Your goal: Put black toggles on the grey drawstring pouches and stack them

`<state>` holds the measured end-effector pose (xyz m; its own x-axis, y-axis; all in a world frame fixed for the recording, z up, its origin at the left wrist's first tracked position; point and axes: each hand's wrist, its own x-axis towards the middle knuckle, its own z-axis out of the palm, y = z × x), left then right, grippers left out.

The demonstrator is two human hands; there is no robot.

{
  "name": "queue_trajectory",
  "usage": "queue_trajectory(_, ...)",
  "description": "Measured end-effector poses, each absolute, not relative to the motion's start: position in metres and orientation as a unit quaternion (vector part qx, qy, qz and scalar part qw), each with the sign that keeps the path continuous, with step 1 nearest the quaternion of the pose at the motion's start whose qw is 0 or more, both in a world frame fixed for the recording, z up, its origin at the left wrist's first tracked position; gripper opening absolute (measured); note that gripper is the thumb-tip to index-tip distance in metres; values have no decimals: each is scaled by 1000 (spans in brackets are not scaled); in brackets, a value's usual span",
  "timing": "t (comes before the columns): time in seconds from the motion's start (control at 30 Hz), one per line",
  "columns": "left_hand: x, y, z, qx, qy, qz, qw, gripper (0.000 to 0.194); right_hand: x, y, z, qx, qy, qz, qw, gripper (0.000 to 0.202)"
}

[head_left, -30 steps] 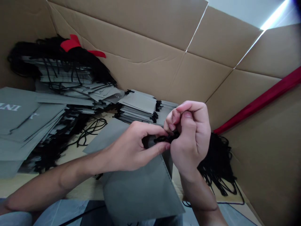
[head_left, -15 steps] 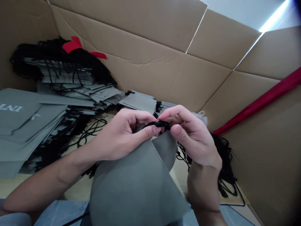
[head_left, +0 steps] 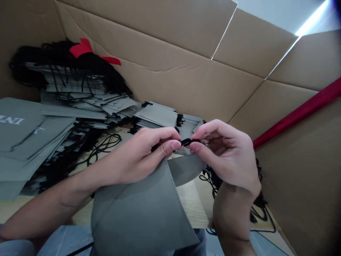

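A black cord (head_left: 186,142) is pinched between my two hands, looped or knotted where it shows in the small gap. My left hand (head_left: 144,153) grips one side between thumb and forefinger. My right hand (head_left: 223,153) has thumb and forefinger closed on the other side. Under my hands hangs a grey pouch-like sheet (head_left: 141,209) with a stitched edge, its upper part bent open to the right. Whether the cord runs through the grey piece is hidden by my fingers.
Stacks of grey pieces with black cords (head_left: 74,81) and a red strip (head_left: 81,49) lie at the back left. Lettered grey pieces (head_left: 23,142) are piled at left. Cardboard walls (head_left: 160,42) surround the wooden table (head_left: 193,202). Black cords (head_left: 258,209) lie at right.
My right hand has moved a little to the right, drawing away from the left, and the cord between them is more stretched. The grey piece has shifted slightly left.
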<state>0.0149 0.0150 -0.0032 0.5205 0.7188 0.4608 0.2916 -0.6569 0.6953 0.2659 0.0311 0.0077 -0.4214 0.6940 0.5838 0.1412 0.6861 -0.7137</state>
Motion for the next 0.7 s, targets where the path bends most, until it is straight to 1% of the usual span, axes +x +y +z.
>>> queue_trajectory(0.1, 15, 15, -3, 825, 295, 392, 282, 28, 265, 29, 9, -253, -789, 310, 467, 19)
queue_trajectory(0.2, 15, 14, -2, 822, 275, 392, 309, 31, 266, 29, 8, -227, -792, 335, 457, 18)
queue_trajectory(0.33, 14, 12, -2, 821, 257, 386, 333, 33, 268, 29, 8, -230, -793, 335, 454, 20)
queue_trajectory(0.47, 14, 11, -1, 827, 258, 378, 328, 33, 268, 29, 8, -224, -798, 333, 450, 24)
queue_trajectory(0.7, 14, 12, -2, 828, 264, 378, 320, 31, 265, 28, 9, -224, -797, 337, 448, 22)
